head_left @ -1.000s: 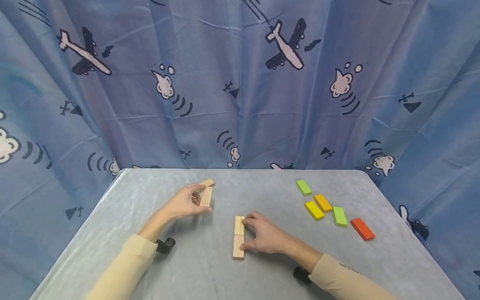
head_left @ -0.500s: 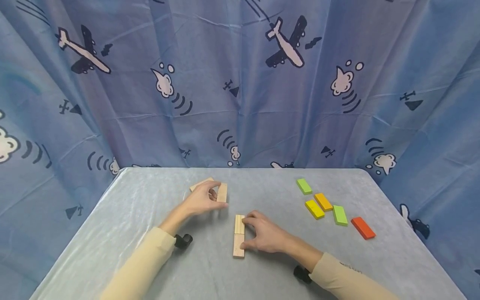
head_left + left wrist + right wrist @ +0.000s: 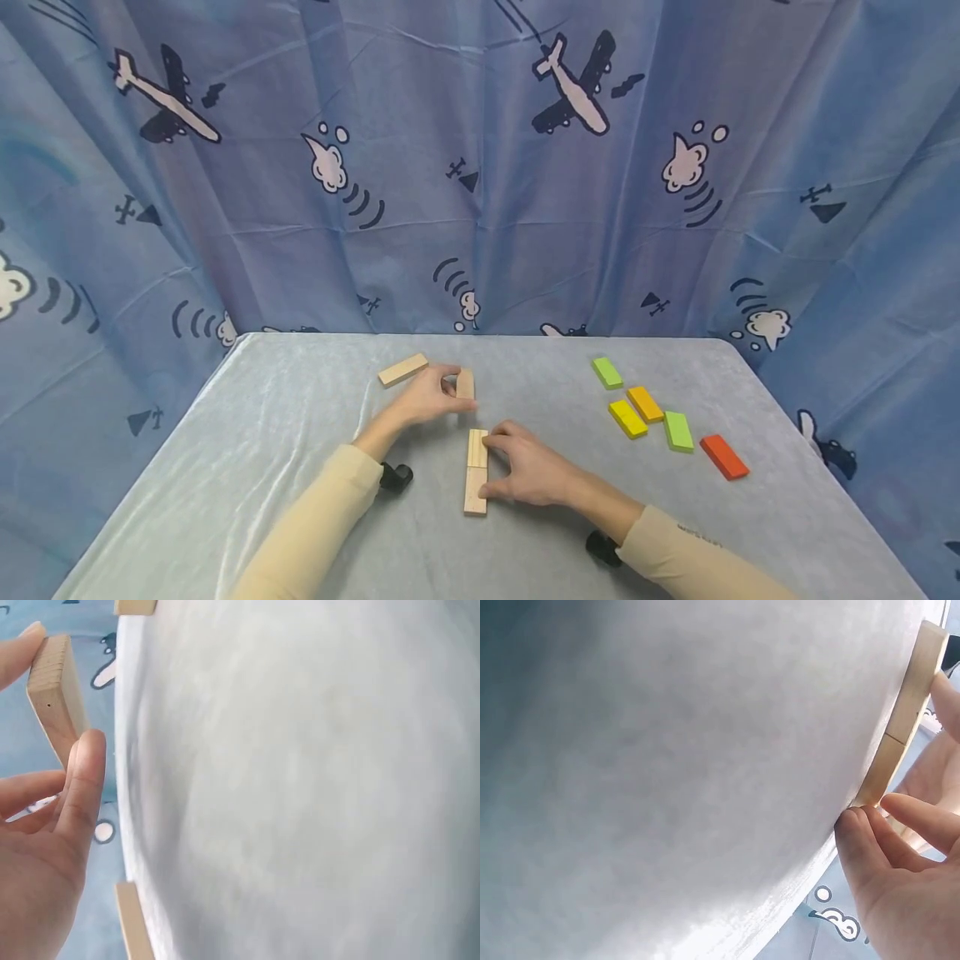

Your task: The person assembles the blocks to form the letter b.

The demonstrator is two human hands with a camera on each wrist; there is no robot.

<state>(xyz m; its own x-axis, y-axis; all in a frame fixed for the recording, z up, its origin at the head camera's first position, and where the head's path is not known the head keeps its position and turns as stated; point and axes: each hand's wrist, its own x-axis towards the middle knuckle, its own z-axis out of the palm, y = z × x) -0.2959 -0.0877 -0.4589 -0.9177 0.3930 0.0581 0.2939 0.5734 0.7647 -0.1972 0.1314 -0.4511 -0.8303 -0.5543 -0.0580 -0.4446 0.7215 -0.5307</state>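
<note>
My left hand (image 3: 431,396) pinches a plain wooden block (image 3: 465,384) between thumb and fingers, beyond the joined blocks. In the left wrist view that block (image 3: 58,697) shows its end grain toward the camera. Two more plain wooden blocks lie end to end in one line: a far block (image 3: 477,448) and a near block (image 3: 474,492). My right hand (image 3: 532,468) rests at their right side, its index finger at the far block and its thumb at the near one. In the right wrist view the fingertips (image 3: 851,821) sit by one end of this row.
Another plain wooden block (image 3: 403,370) lies slantwise behind the left hand. On the right lie two green blocks (image 3: 607,372), a yellow block (image 3: 627,419), an orange block (image 3: 646,404) and a red block (image 3: 724,457). A patterned blue curtain (image 3: 480,167) hangs behind the cloth-covered table (image 3: 300,392).
The left hand has carried its wooden block rightward, away from the slanted block, which now shows whole. The right hand and the two joined blocks have stayed in place.
</note>
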